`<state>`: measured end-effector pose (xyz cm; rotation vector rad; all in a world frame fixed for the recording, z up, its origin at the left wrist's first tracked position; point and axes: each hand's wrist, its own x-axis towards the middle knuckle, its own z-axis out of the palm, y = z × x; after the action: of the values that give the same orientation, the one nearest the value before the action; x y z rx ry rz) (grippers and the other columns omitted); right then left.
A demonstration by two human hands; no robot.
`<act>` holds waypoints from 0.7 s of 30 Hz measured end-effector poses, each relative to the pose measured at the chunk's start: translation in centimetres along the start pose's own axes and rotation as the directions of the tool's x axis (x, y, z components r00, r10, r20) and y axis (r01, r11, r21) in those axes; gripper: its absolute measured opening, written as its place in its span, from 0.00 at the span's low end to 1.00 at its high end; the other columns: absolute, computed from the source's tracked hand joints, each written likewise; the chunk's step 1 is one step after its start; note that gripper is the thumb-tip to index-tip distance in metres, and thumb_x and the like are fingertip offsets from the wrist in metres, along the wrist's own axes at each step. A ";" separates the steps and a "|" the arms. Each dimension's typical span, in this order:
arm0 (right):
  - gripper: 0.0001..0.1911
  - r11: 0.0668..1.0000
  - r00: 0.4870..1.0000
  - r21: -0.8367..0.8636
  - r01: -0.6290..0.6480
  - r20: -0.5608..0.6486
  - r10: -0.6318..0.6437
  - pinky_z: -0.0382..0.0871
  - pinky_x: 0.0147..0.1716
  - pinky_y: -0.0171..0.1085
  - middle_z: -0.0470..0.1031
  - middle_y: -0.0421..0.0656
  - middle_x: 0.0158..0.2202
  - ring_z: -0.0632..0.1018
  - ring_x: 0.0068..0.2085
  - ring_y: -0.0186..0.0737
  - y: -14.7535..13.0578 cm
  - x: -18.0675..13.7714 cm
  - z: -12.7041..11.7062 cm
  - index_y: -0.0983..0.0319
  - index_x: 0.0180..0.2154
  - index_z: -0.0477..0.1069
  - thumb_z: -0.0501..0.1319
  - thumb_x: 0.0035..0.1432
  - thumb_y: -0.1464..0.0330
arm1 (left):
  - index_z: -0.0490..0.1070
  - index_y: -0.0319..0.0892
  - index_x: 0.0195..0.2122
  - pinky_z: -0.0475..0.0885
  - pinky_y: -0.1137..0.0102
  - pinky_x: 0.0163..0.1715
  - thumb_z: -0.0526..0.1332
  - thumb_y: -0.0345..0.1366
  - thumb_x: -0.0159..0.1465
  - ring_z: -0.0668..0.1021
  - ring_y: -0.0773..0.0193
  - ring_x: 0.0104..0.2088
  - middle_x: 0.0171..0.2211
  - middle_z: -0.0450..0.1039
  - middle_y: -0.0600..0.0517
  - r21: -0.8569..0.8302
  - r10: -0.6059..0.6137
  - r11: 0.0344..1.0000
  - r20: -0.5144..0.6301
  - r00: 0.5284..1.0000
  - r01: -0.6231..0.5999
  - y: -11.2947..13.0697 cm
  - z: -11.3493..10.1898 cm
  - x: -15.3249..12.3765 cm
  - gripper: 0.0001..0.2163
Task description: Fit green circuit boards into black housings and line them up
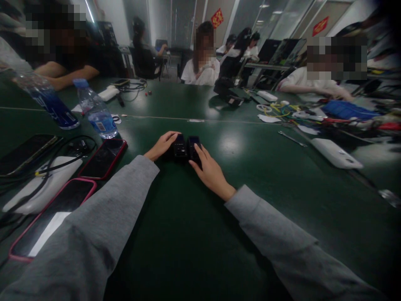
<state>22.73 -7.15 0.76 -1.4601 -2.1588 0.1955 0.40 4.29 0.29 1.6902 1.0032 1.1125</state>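
Note:
Two small, boxy black devices stand side by side on the dark green table, a narrow gap between them. My left hand (163, 145) is at the outer side of the left black device (180, 147), which shows buttons or ports on its face; its fingers curl over the far edge and are partly hidden. The right black device (193, 144) has a small dark screen. Over it lies my right hand (210, 170), thumb at the near edge and fingers across the top and right side. Both devices appear to rest on the table.
At left stand two water bottles (102, 119), near a red-edged phone (108, 159), a pink-edged phone (56, 217), and a white power bank (44, 184) with cables. At right lie a white device (336, 153) and tangled wires (288, 109). Several people sit beyond the table.

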 end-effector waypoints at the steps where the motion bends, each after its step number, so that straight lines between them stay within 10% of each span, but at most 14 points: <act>1: 0.36 1.000 1.000 -0.003 0.001 0.000 -0.001 0.74 0.56 0.60 0.56 0.59 0.71 0.71 0.63 0.62 0.0 0.0 0.0 0.63 0.73 0.49 0.50 0.73 0.53 | 0.75 0.41 0.52 0.68 0.57 0.58 0.57 0.45 0.71 0.76 0.54 0.54 0.55 0.76 0.45 -0.002 -0.003 1.000 0.002 1.000 0.003 0.1 0.0 0.0 0.16; 21: 0.37 0.999 1.000 -0.040 0.012 0.013 -0.011 0.75 0.51 0.59 0.66 0.61 0.63 0.76 0.55 0.61 -0.2 0.1 0.0 0.65 0.74 0.45 0.53 0.71 0.60 | 0.73 0.44 0.53 0.71 0.59 0.54 0.55 0.47 0.71 0.77 0.54 0.51 0.53 0.76 0.45 0.040 -0.039 0.999 0.062 0.997 0.037 0.9 -0.1 -0.4 0.17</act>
<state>22.54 -7.12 0.85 -1.4715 -2.1924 0.1587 0.35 3.65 1.09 1.7193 1.0190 1.0154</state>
